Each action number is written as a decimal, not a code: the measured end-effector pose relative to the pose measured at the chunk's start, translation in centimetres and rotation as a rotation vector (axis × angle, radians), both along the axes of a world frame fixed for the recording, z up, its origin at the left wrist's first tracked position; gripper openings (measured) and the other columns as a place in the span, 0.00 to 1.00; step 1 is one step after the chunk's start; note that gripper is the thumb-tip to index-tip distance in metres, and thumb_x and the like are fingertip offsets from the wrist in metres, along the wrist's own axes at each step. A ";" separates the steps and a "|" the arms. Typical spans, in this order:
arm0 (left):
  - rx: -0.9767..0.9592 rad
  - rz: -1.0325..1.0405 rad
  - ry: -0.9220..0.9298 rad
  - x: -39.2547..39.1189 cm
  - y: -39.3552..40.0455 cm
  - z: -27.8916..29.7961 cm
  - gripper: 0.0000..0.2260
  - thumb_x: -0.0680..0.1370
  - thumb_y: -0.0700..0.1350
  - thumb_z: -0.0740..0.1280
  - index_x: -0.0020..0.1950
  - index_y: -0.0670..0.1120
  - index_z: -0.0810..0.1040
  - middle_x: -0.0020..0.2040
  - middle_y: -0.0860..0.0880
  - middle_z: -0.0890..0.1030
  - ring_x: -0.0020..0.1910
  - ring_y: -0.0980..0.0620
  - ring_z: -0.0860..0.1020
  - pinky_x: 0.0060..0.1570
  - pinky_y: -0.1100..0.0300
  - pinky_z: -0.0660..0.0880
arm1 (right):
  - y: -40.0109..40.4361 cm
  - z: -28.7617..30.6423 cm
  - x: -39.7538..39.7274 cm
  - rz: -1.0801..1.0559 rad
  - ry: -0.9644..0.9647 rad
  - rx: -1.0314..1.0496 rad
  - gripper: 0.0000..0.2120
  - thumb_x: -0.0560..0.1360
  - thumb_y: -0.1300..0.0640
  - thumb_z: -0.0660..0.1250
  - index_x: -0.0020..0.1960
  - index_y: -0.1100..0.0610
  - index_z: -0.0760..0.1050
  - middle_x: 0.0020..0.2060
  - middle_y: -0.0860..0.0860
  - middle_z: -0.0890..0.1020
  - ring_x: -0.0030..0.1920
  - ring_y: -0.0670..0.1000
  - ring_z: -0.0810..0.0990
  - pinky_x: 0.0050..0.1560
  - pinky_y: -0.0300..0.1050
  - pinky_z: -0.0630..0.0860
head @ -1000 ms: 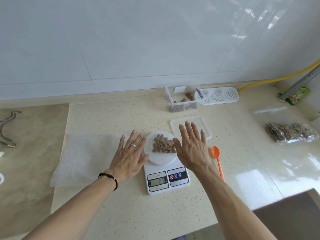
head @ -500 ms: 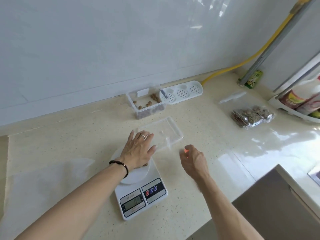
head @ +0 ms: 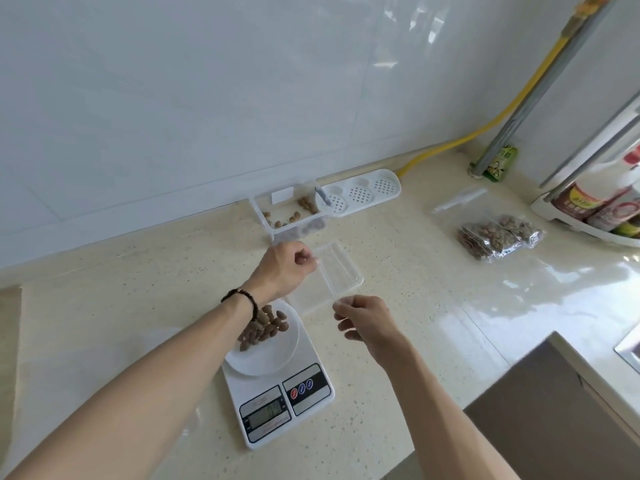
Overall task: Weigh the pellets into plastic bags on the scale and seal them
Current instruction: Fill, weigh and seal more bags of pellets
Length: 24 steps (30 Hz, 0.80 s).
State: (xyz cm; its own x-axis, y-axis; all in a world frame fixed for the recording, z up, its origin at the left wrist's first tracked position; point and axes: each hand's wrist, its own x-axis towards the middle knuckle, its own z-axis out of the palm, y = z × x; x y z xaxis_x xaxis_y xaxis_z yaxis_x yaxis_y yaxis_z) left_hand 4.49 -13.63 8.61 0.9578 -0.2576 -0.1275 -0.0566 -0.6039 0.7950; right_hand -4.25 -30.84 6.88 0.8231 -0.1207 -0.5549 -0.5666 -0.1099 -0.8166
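A white digital kitchen scale (head: 277, 393) sits near the front edge of the speckled beige stone countertop (head: 138, 289), with brown oval pellets (head: 265, 327) on the left of its round white platform. A flat clear plastic lid (head: 337, 270) lies just behind the scale. Farther back, by the wall, stands a clear rectangular plastic container (head: 287, 216) with a few pellets inside; a white perforated plastic tray (head: 363, 194) lies at its right. Clear plastic bags filled with pellets (head: 498, 233) lie well to the right.

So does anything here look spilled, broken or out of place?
Nothing spilled. The brown pellets sit heaped off-centre on the white digital scale. Both hands, left hand and right hand, pinch a clear plastic bag, hard to see.
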 end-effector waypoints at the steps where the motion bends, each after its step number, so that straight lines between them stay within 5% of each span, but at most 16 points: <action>1: -0.029 0.016 -0.011 0.0 0.5 0.8 0.10 0.77 0.50 0.69 0.39 0.46 0.78 0.34 0.55 0.77 0.35 0.58 0.74 0.37 0.68 0.69 | 0.3 0.7 0.2 -0.005 -0.024 0.040 0.05 0.76 0.59 0.71 0.42 0.58 0.80 0.36 0.52 0.81 0.34 0.48 0.78 0.38 0.42 0.75; 7: -0.260 0.116 0.010 -1.0 3.7 6.0 0.12 0.78 0.48 0.68 0.38 0.43 0.78 0.31 0.52 0.73 0.30 0.55 0.70 0.35 0.65 0.70 | 1.6 5.4 1.0 0.004 -0.195 0.204 0.06 0.76 0.60 0.71 0.40 0.57 0.79 0.34 0.50 0.79 0.33 0.47 0.75 0.36 0.41 0.72; 11: -0.322 0.083 -0.027 -2.0 5.0 8.4 0.17 0.79 0.47 0.67 0.43 0.33 0.75 0.34 0.47 0.71 0.33 0.52 0.68 0.36 0.61 0.68 | 2.6 8.2 1.2 0.043 -0.327 0.120 0.08 0.76 0.60 0.71 0.38 0.56 0.78 0.33 0.50 0.79 0.33 0.46 0.75 0.35 0.40 0.71; 16: -0.325 0.089 -0.118 -3.2 5.3 10.5 0.12 0.79 0.45 0.67 0.38 0.42 0.78 0.33 0.50 0.76 0.31 0.58 0.73 0.34 0.67 0.71 | 3.1 10.5 0.7 0.035 -0.435 -0.012 0.08 0.76 0.61 0.70 0.38 0.57 0.78 0.31 0.49 0.78 0.33 0.47 0.74 0.34 0.40 0.71; 24: -0.332 0.097 -0.234 -4.5 4.6 11.6 0.10 0.79 0.44 0.68 0.38 0.45 0.77 0.37 0.40 0.81 0.32 0.55 0.75 0.33 0.64 0.72 | 4.3 13.6 0.2 0.144 -0.567 -0.146 0.07 0.77 0.57 0.70 0.39 0.54 0.81 0.33 0.50 0.79 0.35 0.46 0.75 0.39 0.42 0.74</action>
